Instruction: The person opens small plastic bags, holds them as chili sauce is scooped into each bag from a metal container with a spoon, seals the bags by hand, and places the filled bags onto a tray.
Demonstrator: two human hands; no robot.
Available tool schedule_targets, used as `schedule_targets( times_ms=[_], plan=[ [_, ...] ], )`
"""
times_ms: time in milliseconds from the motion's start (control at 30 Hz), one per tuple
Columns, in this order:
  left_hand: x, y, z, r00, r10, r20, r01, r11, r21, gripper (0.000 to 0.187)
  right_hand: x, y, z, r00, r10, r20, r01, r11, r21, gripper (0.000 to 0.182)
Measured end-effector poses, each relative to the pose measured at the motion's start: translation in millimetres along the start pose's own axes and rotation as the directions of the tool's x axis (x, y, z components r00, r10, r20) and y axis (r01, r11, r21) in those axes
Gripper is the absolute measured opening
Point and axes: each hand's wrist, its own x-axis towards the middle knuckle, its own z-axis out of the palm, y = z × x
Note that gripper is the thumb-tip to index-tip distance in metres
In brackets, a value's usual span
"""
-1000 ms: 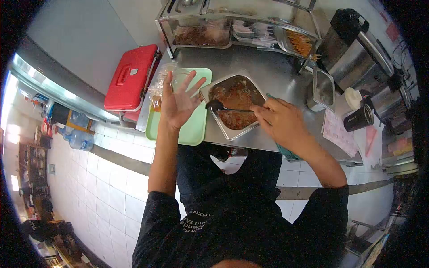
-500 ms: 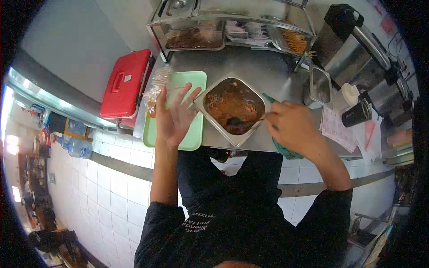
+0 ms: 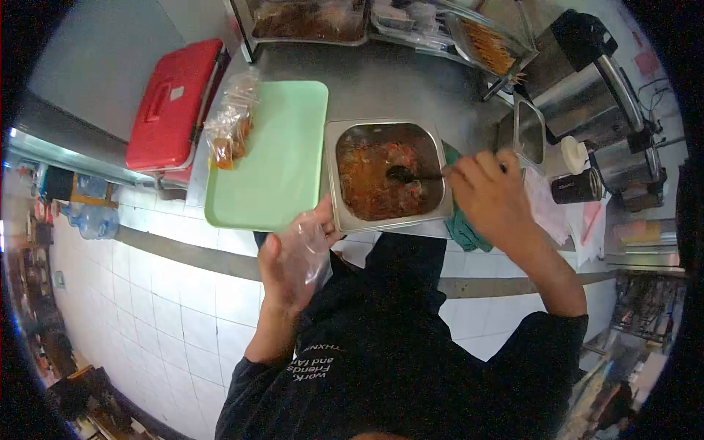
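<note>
My left hand (image 3: 284,265) is below the table's front edge, its palm turned up and a thin clear plastic bag (image 3: 309,257) lying across it, held between thumb and fingers. Its fingertips reach close to the near left corner of a rectangular steel pan (image 3: 332,176). Inside the pan is a reddish-brown, oily sauce (image 3: 367,192). At the pan's right side, my right hand (image 3: 490,192) closes around the handle of a dark spoon (image 3: 400,174), whose bowl rests in the sauce. Beneath that hand, a green cloth (image 3: 463,227) hangs over the table edge.
Left of the pan lies a light green tray (image 3: 282,158) with filled clear bags (image 3: 231,136) on its left edge. A red cooler box (image 3: 172,110) stands farther left. Skewers (image 3: 488,48) fill a rack tray behind. A black cup (image 3: 578,187) and steel dispensers (image 3: 587,95) are right.
My left hand with the bag has come down from above the tray to the pan's near left corner. The pan has turned from diagonal to nearly square, and the spoon's bowl sits more centrally.
</note>
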Motion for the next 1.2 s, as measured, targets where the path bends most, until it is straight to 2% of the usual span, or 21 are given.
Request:
schedule_targets(
  times_ms=[67, 167, 267, 367, 433, 567, 667, 767, 867, 967, 1033, 1067, 1167, 1200],
  plan=[
    [-6, 0, 2, 0.998, -0.047, 0.036, 0.043, 0.993, 0.112, 0.089, -10, -14, 6, 0.995, -0.097, 0.024, 0.097, 0.995, 0.002, 0.026],
    [-10, -2, 8, 0.996, -0.043, 0.072, 0.03, 0.983, 0.179, 0.09, -22, -28, 2, 0.997, -0.074, -0.014, 0.075, 0.986, 0.148, 0.026],
    [-12, -11, -6, 0.998, -0.039, 0.043, 0.025, 0.957, 0.288, 0.097, -23, -21, -2, 0.999, 0.024, 0.025, -0.029, 0.979, 0.204, 0.025],
    [-13, -9, -10, 0.995, -0.088, 0.045, 0.074, 0.968, 0.241, 0.099, -9, -11, 7, 0.999, 0.05, -0.003, -0.047, 0.959, 0.281, 0.018],
    [-13, -4, -6, 0.992, -0.114, 0.045, 0.105, 0.98, 0.166, 0.098, -3, -6, 0, 0.999, 0.02, 0.039, -0.034, 0.922, 0.385, 0.017],
    [-14, -1, -1, 0.991, -0.128, 0.049, 0.12, 0.984, 0.132, 0.099, 6, -4, 7, 0.996, 0.043, 0.084, -0.086, 0.785, 0.614, 0.013],
    [-13, -4, -4, 0.991, -0.124, 0.056, 0.115, 0.983, 0.14, 0.101, 6, -10, 20, 0.985, 0.066, 0.157, -0.156, 0.724, 0.672, 0.013],
    [-10, -5, 0, 0.996, -0.094, 0.001, 0.092, 0.976, 0.198, 0.1, -1, -8, 20, 0.954, 0.172, 0.246, -0.3, 0.588, 0.751, 0.014],
    [-11, 0, 2, 0.992, -0.117, 0.048, 0.107, 0.979, 0.172, 0.1, -13, -4, 23, 0.901, 0.285, 0.326, -0.428, 0.472, 0.771, 0.016],
    [-12, -3, -2, 0.993, -0.115, 0.009, 0.112, 0.977, 0.181, 0.099, -3, -8, 19, 0.953, 0.287, 0.092, -0.291, 0.797, 0.53, 0.012],
    [-12, -3, -2, 0.993, -0.114, 0.002, 0.111, 0.976, 0.186, 0.1, 5, -11, 25, 0.989, 0.149, -0.018, -0.127, 0.892, 0.434, 0.013],
    [-13, -3, -2, 0.994, -0.112, -0.002, 0.11, 0.976, 0.189, 0.1, 8, -14, 26, 0.995, 0.072, -0.067, -0.042, 0.925, 0.378, 0.013],
    [-12, -2, 2, 0.996, -0.093, -0.011, 0.093, 0.979, 0.182, 0.101, 15, -25, 9, 0.999, -0.046, -0.027, 0.053, 0.906, 0.42, 0.013],
    [-13, -3, 3, 0.996, -0.091, -0.013, 0.092, 0.979, 0.182, 0.101, 14, -25, 2, 1.0, -0.018, -0.005, 0.018, 0.879, 0.477, 0.012]
  ],
)
